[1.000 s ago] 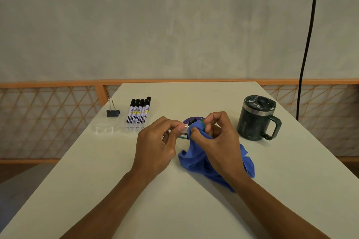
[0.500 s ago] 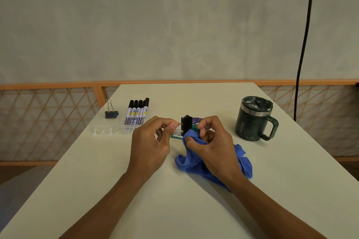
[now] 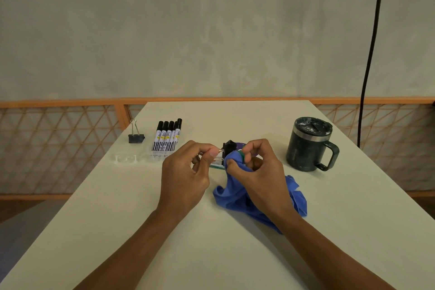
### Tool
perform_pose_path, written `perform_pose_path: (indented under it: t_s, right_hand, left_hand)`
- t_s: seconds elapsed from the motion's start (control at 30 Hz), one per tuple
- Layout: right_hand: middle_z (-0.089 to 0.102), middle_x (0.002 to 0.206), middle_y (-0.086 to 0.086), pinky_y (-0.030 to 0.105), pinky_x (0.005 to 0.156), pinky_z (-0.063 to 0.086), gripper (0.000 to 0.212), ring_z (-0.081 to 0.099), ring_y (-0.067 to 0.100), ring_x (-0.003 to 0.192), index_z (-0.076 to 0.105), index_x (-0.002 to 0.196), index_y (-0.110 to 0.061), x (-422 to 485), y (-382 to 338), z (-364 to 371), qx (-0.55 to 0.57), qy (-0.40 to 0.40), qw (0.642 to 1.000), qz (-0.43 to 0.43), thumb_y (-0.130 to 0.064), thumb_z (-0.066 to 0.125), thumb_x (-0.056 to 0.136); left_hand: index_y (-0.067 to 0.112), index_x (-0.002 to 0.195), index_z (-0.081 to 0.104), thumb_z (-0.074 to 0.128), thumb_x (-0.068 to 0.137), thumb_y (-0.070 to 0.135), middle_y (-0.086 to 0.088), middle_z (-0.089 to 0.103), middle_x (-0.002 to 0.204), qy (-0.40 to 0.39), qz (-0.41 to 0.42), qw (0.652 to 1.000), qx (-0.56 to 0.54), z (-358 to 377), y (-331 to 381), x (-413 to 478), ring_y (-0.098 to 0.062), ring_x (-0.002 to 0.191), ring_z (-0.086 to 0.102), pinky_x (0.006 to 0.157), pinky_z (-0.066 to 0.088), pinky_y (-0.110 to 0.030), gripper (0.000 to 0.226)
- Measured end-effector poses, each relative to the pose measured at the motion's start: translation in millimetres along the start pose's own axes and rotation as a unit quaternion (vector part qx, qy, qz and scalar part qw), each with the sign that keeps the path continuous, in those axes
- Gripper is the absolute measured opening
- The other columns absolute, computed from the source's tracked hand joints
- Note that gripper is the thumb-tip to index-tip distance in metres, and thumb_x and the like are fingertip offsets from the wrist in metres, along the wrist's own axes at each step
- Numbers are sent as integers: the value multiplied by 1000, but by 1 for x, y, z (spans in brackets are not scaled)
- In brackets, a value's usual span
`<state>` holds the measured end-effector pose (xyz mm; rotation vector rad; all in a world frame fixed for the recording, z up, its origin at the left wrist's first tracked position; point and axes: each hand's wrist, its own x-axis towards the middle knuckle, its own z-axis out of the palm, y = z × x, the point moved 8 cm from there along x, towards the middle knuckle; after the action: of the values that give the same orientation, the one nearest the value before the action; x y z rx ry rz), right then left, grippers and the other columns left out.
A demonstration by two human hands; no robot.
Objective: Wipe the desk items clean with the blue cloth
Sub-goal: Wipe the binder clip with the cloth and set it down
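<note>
We log a white table (image 3: 211,254), a grey wall (image 3: 188,30) behind it, an orange lattice railing (image 3: 58,148) below the wall, and a black cable (image 3: 370,54) hanging at right.

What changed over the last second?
The black binder clip now stands exposed between the hands; a second ago the blue cloth hid it. The left hand still pinches its wire handle, the right hand still holds the cloth. The mug, markers and spare clip are unmoved.
</note>
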<state>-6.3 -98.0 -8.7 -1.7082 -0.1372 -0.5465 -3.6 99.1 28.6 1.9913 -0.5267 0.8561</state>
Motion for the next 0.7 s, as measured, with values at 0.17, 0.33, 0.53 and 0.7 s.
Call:
perform_pose_path:
  t_s: [0.17,0.33,0.53,0.7]
  right_hand:
    - [52,75,-14,24,57,44,40,46,9,62,57,100,-26,-3,0,1,-30,6,1000,-5,-9,87,79]
    - [55,79,-6,36,56,48,38,47,14,62,58,101,-27,-4,-7,1,-27,-11,999,-22,-16,89,81]
    - [62,76,-7,23,59,47,19,53,10,62,70,94,-26,-4,-17,1,-36,-12,997,-62,-21,87,89]
    - [64,75,-6,29,58,52,17,57,17,62,71,91,-24,-3,-15,-1,-72,10,994,-78,-21,87,87]
  left_hand:
    - [19,101,80,75,100,13,14,71,86,-3,0,1000,-11,1,5,1,-15,71,60,64,39,-11,8]
    - [19,104,80,73,102,18,12,72,88,6,0,1000,-6,-3,0,1,-18,72,61,63,44,-16,7]
    - [19,103,79,73,102,20,12,71,86,16,-5,1000,18,-9,-8,0,-11,72,59,64,41,-12,6]
    - [21,99,79,75,100,16,19,67,86,1,-4,1000,12,0,-2,-1,-10,70,57,64,38,-9,6]
